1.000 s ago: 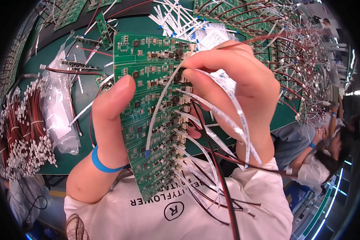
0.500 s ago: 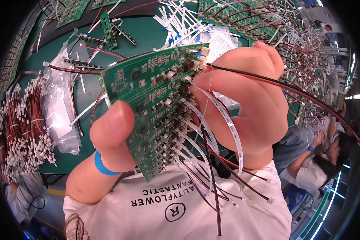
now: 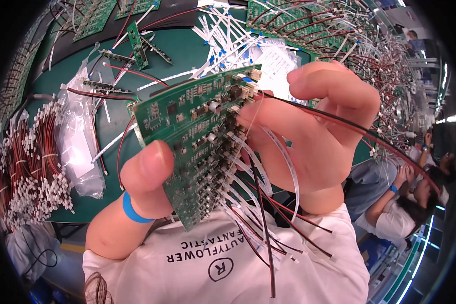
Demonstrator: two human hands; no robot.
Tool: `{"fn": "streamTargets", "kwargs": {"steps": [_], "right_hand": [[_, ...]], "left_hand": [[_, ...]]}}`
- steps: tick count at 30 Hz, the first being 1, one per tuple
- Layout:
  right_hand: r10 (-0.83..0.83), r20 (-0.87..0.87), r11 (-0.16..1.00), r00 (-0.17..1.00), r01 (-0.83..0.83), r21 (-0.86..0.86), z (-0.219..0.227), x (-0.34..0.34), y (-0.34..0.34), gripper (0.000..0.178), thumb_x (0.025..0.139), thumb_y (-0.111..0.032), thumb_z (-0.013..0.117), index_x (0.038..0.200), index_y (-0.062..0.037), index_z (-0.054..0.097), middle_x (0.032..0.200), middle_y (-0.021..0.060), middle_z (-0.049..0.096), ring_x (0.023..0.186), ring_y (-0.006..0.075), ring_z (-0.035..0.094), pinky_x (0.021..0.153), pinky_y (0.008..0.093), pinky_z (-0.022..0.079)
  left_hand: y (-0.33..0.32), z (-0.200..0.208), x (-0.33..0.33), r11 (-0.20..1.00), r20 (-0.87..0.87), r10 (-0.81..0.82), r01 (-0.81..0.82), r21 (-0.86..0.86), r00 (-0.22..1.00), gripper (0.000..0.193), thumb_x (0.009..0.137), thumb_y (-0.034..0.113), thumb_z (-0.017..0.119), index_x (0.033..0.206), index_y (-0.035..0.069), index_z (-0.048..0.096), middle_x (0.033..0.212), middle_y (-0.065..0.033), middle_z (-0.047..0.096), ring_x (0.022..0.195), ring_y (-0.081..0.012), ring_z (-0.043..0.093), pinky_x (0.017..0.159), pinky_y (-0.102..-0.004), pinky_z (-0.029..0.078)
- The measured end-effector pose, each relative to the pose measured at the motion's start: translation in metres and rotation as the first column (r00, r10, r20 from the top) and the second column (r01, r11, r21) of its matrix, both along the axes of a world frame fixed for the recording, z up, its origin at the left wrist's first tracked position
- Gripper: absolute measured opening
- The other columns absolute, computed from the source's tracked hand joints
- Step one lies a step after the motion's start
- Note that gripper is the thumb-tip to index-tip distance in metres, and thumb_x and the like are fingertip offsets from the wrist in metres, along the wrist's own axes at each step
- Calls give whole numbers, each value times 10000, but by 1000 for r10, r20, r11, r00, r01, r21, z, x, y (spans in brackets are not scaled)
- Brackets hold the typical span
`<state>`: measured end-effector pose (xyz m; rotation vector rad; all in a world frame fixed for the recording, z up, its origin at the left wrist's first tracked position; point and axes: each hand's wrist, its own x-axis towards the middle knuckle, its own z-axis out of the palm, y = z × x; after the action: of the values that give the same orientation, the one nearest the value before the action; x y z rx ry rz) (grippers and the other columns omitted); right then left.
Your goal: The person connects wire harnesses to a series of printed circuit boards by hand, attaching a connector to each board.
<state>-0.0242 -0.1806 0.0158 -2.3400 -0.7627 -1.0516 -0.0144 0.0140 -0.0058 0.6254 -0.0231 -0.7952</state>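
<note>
A green circuit board is tilted up in front of my chest, crowded with small parts. My left hand grips its lower left side, thumb on the face, other fingers hidden behind. Along the right edge run white sockets. White ribbon cables and red-black wires hang from that edge. My right hand is at the upper part of this edge, the index fingertip pressed where a ribbon cable meets its socket. Its thumb is mostly hidden behind cables; the other fingers are raised and curled.
Bundled red-black wires with white plugs lie at left, beside a clear plastic bag. Small boards and loose ribbon cables lie on the green table. More wired boards fill the back right. Other people sit at right.
My right index finger has moved down slightly onto a ribbon cable's socket end. The other right fingers have lifted and spread away from the board's top corner. The left hand keeps its hold.
</note>
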Motion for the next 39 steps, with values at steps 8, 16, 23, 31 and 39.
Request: {"fn": "streamTargets", "kwargs": {"steps": [8,16,23,31,39], "right_hand": [[13,-85,1000,996,-11,20,7,1,1,257,572,-24,772,796,-99,668,900,80,434,881,267,487,767,388,446],[15,-55,995,998,-9,102,-5,5,5,252,566,-14,769,779,-95,661,801,44,445,847,247,483,846,433,452],[24,-104,989,994,-9,145,-5,10,5,257,538,-37,798,758,-103,684,755,39,451,798,219,493,847,440,471],[2,-206,999,979,8,47,2,11,-2,239,537,-67,801,752,-101,700,860,93,542,923,290,546,882,449,446],[780,-258,607,570,-592,531,28,20,-71,195,704,-376,714,708,-184,684,1258,100,482,1191,401,430,1011,603,255]], "left_hand": [[-2,-1,2,1000,52,-8,6,28,999,786,753,568,541,1275,-9,426,1124,-155,573,934,-248,602,794,-362,513],[-10,-1,3,998,105,-16,10,57,994,822,737,565,574,1300,-9,408,1160,-155,562,974,-245,594,822,-362,506],[-11,6,8,980,169,-46,11,197,985,827,735,607,539,1282,-4,429,1097,-152,581,892,-235,610,755,-351,521],[-16,5,11,979,128,-38,11,203,991,804,740,622,489,1249,-1,457,1000,-148,599,778,-231,618,668,-335,527],[-22,-7,25,974,270,-154,191,-119,951,1042,693,635,509,1434,-14,170,1014,-250,592,824,-277,626,702,-346,527]]}}
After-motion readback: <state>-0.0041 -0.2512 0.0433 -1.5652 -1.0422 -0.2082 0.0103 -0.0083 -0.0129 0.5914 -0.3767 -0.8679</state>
